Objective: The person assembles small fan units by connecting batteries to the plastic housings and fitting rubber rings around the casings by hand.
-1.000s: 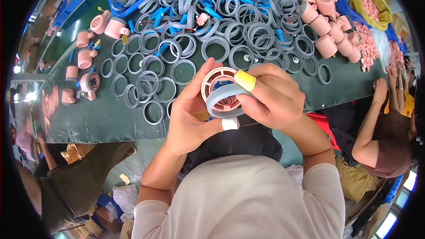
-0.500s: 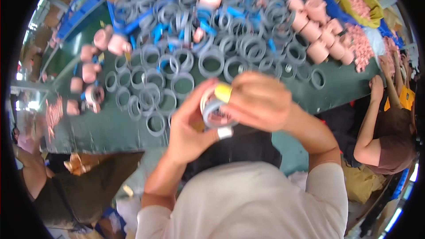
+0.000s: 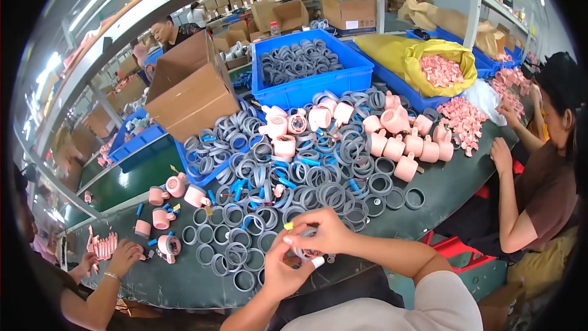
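Observation:
Between my hands is a small round pink housing with a grey ring [image 3: 310, 232] at its rim, mostly covered by my fingers. My left hand [image 3: 283, 274] is closed around it from the left, with a white wrap on the thumb. From the right, my right hand [image 3: 334, 231] bends its fingers over the ring; a yellow cover sits on one fingertip. Both hands are above the table's near edge. Just beyond them lie many loose grey rings [image 3: 244, 280], mixed with blue cylindrical pieces [image 3: 286, 182]. Several pink cup-shaped housings [image 3: 394, 146] lie to the right of the pile.
A blue bin [image 3: 361, 79] of grey rings stands behind the pile, beside an open cardboard box [image 3: 184, 95]. Small pink parts fill a yellow sack [image 3: 392, 49] and lie heaped nearby [image 3: 459, 122]. People work at both sides; one hand [image 3: 125, 257] is at left.
The view has tilted up, so bins, shelving and the room beyond now show. My hands keep hold of the pink housing and ring; my right fingers have shifted over its top.

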### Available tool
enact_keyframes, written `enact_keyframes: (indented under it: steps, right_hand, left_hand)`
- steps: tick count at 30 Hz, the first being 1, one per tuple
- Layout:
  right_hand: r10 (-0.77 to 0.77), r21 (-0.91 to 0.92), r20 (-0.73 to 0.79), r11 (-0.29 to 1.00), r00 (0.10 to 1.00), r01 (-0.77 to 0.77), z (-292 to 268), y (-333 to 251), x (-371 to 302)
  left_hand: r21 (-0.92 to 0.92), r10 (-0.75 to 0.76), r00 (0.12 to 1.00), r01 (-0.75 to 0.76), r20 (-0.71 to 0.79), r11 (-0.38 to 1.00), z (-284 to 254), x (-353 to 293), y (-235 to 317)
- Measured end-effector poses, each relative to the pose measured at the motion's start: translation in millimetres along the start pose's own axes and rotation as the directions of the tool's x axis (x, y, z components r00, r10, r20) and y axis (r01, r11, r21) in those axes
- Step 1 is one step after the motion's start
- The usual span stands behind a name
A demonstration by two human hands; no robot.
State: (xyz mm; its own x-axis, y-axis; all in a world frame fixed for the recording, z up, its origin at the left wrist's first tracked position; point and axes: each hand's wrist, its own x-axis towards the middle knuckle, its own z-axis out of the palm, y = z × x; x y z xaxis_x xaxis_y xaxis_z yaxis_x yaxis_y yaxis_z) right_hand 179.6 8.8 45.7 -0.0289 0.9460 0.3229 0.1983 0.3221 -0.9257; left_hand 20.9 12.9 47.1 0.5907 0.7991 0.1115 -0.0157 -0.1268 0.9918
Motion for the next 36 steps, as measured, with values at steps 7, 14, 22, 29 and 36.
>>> enact_keyframes:
  steps: [7, 14, 22, 29, 36]
  right_hand:
    - [-0.617, -0.656, -0.084, 0.625, 0.782, 0.423, -50.0, -108.5, -8.6]
    - [-0.898, -0.546, 0.160, 0.265, 0.410, 0.795, -47.5, -141.1, -7.2]
    - [-0.709, -0.505, 0.009, 0.606, 0.705, 0.615, -29.7, -154.7, 72.0]
    - [-0.585, -0.454, 0.246, 0.635, 0.773, 0.625, -45.0, -100.9, 49.1]
    - [0.001, -0.583, 0.159, 0.807, 0.987, 0.093, -87.1, -14.6, -38.9]
  left_hand:
    - [-0.086, 0.067, 0.991, -0.078, -0.116, 0.993, -35.4, 18.4, 7.9]
    - [-0.193, -0.080, 0.958, 0.027, -0.276, 0.981, -42.1, 6.3, 3.0]
    - [-0.187, -0.005, 0.905, -0.082, -0.425, 0.979, -70.2, 37.6, 18.8]
    - [-0.045, 0.218, 0.878, -0.261, -0.426, 0.964, -171.0, 86.4, 6.6]
    - [-0.041, 0.023, 0.710, -0.073, -0.704, 0.997, -409.1, 154.6, -40.9]
